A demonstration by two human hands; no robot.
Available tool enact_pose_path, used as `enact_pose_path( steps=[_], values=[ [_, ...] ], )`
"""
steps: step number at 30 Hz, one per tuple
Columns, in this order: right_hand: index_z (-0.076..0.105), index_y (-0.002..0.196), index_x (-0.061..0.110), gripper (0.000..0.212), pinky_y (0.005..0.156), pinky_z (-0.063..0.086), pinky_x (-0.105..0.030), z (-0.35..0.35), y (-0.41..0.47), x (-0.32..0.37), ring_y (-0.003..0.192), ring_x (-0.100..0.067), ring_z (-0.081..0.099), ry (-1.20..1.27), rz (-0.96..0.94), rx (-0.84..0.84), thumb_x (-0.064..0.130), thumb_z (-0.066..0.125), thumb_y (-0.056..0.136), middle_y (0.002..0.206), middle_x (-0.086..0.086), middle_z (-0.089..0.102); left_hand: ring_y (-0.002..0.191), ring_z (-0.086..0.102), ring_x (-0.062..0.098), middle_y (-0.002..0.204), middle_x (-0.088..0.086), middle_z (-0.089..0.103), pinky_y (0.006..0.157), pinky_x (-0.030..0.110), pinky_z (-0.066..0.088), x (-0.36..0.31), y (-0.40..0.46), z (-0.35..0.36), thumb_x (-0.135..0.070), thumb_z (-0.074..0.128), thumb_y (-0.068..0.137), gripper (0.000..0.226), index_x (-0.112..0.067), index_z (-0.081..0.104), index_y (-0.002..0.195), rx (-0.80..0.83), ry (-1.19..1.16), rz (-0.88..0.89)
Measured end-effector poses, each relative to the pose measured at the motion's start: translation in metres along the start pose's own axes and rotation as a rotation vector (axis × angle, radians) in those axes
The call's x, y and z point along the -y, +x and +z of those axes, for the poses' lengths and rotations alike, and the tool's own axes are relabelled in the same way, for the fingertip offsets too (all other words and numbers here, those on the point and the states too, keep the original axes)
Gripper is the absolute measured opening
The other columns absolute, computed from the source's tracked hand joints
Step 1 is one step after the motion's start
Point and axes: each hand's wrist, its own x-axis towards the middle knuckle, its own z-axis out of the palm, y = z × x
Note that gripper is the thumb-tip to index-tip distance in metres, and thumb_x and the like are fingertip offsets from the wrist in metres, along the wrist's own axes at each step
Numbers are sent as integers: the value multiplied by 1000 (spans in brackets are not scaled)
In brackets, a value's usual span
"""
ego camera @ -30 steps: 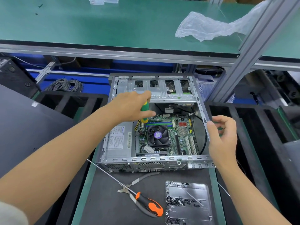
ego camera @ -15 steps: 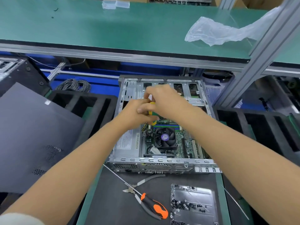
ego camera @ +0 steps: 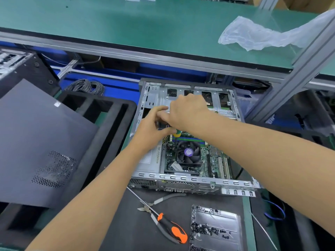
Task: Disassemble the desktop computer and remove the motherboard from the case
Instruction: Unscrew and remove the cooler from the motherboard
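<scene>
Case (ego camera: 190, 182): open, lying flat on the dark mat, in the middle of the bench.
Motherboard (ego camera: 213, 160): still inside the case, on the right side, with the fan (ego camera: 188, 153) on top of it.
Power box (ego camera: 150, 160): in the case, left of the motherboard, partly under the left arm.
Left hand (ego camera: 150, 131): over the top left part of the case. Its fingers curl round the screwdriver (ego camera: 176, 133); only a bit of green and yellow handle shows under the hand.
Right hand (ego camera: 188, 111): reaches across the case and lies on top of the left hand, touching it. Its fingers are hidden, so I cannot tell if it holds anything.
Change: a second ago the right hand was at the right edge of the case, well apart from the left. Half a second ago it had crossed over to the left hand. Now both hands sit a little higher up the case, near the drive bay (ego camera: 195, 98). The left hand has kept the screwdriver the whole time.
Mat: a second screwdriver (ego camera: 170, 229) with an orange and black handle lies across some pliers (ego camera: 155, 203), in front of the case.
Tray (ego camera: 215, 227): just right of those tools, with small screws in it.
Panel (ego camera: 39, 142): big grey sheet, left of the case.
Bag (ego camera: 257, 35): clear plastic, on the green shelf at the back.
</scene>
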Motion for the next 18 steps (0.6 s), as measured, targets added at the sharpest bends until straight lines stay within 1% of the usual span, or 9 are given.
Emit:
enact_pose_path(
  steps=[3,5,7,9,11,13,15,16,18],
  values=[
    [59,101,19,40,69,35,-36,-3,5,2,92,-29,49,-9,15,93,53,37,97,98,-6,49,90,64,13,101,-2,68,80,28,54,6,2,-6,9,59,81,57,-30,50,122,-45,-68,17],
    [59,116,15,36,68,36,-35,-4,5,2,103,-31,56,-62,-92,74,42,46,96,111,-7,54,97,65,17,107,5,67,84,31,54,8,3,-8,19,41,81,57,-25,51,115,-126,-177,1],
    [60,115,13,34,58,32,-29,-4,2,1,89,-30,56,-115,-263,15,37,51,93,96,-5,54,96,65,19,106,8,66,84,29,54,8,4,-7,20,37,81,51,-17,52,112,-181,-210,-14],
    [59,112,15,31,49,23,-28,-2,1,1,73,-27,46,-118,-457,13,36,55,90,72,2,38,95,64,18,105,7,66,82,29,55,9,5,-5,20,36,82,48,-14,54,111,-170,-195,-17],
    [58,110,17,31,48,22,-28,0,2,0,69,-25,47,-89,-531,48,40,59,89,68,4,29,94,64,18,103,6,66,81,29,55,10,5,-3,18,36,82,45,-12,56,110,-172,-164,-17],
    [57,109,17,41,51,27,-29,1,4,2,68,-23,46,20,-398,96,50,62,86,71,2,31,87,64,13,96,4,67,78,28,55,10,6,-3,17,35,81,44,-11,58,106,-191,-154,-27],
    [52,90,11,57,54,33,-30,0,7,2,67,-22,47,102,-209,168,67,60,81,73,0,42,87,66,15,95,7,68,78,29,57,11,7,-4,17,35,81,42,-9,59,103,-206,-186,-51],
    [53,81,9,62,52,33,-30,-1,8,1,63,-20,51,118,-163,211,71,57,81,67,0,52,89,66,19,97,10,68,78,30,57,11,7,-4,17,34,81,41,-8,60,102,-208,-202,-59],
    [52,71,11,56,49,36,-28,-4,10,-2,55,-16,57,103,-175,286,65,54,87,50,0,59,90,67,19,98,11,68,76,25,56,11,8,-5,18,33,81,42,-7,61,100,-213,-198,-63]
  ],
)
